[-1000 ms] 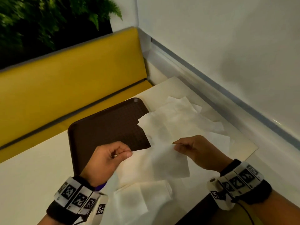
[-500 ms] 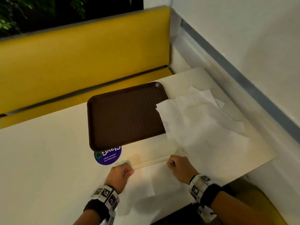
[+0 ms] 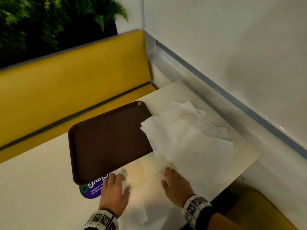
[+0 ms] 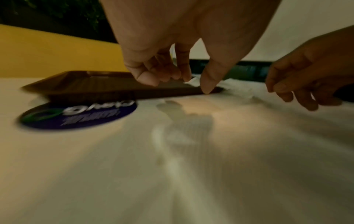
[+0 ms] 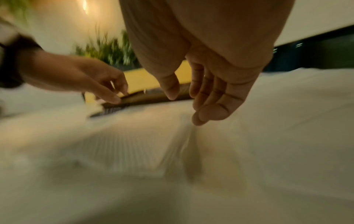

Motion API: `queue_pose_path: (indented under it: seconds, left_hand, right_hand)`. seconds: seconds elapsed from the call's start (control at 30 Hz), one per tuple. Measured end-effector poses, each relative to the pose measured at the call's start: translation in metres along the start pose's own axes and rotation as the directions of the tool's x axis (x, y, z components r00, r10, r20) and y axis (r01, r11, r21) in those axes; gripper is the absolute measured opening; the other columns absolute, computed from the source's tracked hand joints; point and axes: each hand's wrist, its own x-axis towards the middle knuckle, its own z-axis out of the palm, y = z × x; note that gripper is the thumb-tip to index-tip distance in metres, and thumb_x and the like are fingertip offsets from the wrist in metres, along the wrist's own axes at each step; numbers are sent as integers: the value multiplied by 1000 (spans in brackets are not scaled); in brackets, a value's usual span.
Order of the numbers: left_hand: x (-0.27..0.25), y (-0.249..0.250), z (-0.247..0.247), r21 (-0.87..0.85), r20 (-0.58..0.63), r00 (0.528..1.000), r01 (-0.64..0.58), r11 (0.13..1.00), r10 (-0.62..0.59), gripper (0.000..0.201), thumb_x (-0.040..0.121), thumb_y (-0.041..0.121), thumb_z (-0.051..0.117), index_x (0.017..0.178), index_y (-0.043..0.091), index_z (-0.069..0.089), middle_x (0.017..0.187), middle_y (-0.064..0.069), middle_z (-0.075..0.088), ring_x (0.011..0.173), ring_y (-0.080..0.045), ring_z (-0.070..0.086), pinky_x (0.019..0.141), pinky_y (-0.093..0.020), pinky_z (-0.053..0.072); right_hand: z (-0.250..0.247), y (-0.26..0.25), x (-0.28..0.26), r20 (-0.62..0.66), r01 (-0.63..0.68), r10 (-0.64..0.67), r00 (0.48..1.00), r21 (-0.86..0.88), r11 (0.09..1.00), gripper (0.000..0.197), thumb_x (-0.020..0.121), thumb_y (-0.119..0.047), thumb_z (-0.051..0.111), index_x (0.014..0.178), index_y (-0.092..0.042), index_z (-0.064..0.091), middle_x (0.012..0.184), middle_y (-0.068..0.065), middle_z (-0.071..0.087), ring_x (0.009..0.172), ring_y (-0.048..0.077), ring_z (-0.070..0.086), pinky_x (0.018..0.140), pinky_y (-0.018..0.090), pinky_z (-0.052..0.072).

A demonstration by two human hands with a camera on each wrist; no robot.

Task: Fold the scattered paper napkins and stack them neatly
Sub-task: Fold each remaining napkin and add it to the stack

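Here both hands lie spread over one napkin [image 3: 146, 188] at the near edge of the bench [image 3: 33, 188], probably to flatten it along its fold. The left hand [image 3: 114, 193] is released, holding nothing, its fingers loosely bent above the paper's left end. The right hand [image 3: 176, 185] is likewise released, fingers nearly straight over the right end. Whether the fingertips press the paper or hover just above it cannot be told. The remaining napkins, the pile [image 3: 187, 135], lie loose and overlapping further back, one corner lapping onto the brown tray [image 3: 106, 140]; they look unfolded, so most of the work seems to remain. No finished stack is visible.

The head view alone shows the pile, the tray's full outline and the purple sticker [image 3: 91, 190] beside the left hand. The left wrist view, though blurred, shows the left hand's curled fingers [image 4: 151, 75] and thumb apart; the right wrist view shows the right palm open.
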Motion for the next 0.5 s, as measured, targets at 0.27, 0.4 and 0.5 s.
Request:
queue_pose_path:
  seconds: [0.27, 0.4, 0.5]
  left_hand:
    - [94, 155, -28, 40, -34, 887, -459, 887, 460, 45, 83, 43, 59, 125, 30, 47, 141, 4, 33, 128, -22, 31, 101, -39, 35]
    - [136, 212, -7, 169, 126, 888, -459, 872, 443, 70, 86, 49, 54, 145, 23, 26, 158, -2, 10, 146, -27, 7, 114, -47, 21]
    - [164, 224, 10, 307, 272, 902, -411, 858, 335, 87, 86, 50, 53, 151, 19, 4, 161, -4, -10, 148, -30, -8, 118, -50, 12]
  right_hand:
    - [-72, 85, -50, -39, -222, 239, 970, 253, 942, 9, 90, -30, 59, 85, -28, 52, 84, -9, 61, 78, 7, 59, 73, 20, 52]
    - [-87, 122, -70, -28, -323, 354, 935, 347, 881, 8, 92, -27, 59, 87, -26, 53, 84, -7, 63, 78, 5, 61, 64, 12, 45]
    - [-83, 144, -79, 13, -372, 398, 917, 384, 845, 8, 92, -27, 59, 87, -26, 54, 83, -7, 62, 77, 5, 59, 64, 12, 44]
